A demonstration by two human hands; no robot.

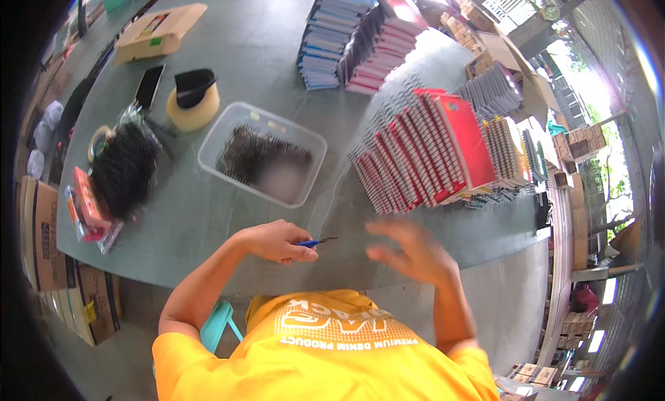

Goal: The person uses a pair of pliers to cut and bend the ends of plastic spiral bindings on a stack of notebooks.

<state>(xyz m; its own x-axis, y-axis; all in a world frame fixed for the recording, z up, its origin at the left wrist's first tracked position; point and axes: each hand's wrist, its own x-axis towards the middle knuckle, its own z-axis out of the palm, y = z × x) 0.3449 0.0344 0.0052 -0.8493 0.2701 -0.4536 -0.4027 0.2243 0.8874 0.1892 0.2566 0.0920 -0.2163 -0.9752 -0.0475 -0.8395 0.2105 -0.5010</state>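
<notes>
Left hand (278,242) closed on a blue-handled tool (307,243), thumb and fingers clamped round the handle, thin metal tip sticking out to the right. Right hand (414,251) empty as far as visible, fingers spread, thumb apart, motion-blurred. Hands well apart from each other, tool tip in the gap between them. Both over the near edge of the gray table (329,158), around mid-length.

Past the left hand, toward the middle of the surface: clear plastic tub (239,187), tilted relative to the near edge, dark wiry pieces (267,157) inside, too blurred to tell what. Past the right hand, right half of the surface: leaning row of red spiral notebooks (422,148), coils showing, hand just short of them. Yellow spiral notebooks (504,148) beside these, toward the right edge. Farther back, gray stack (490,92) next to an open carton (521,63).

Far edge: blue stack (332,40) and pink stack (388,44) side by side. Far left corner: flat piece of cardboard (159,33). Nearer along the left side: dark phone-like slab (149,87), fat tape roll (195,115) with a black item (194,86) on top, plastic bag of black stuff (125,169), orange box (90,198) close to the left edge.

Below the near edge: teal stool (218,321), partly hidden by the yellow shirt (325,366).
</notes>
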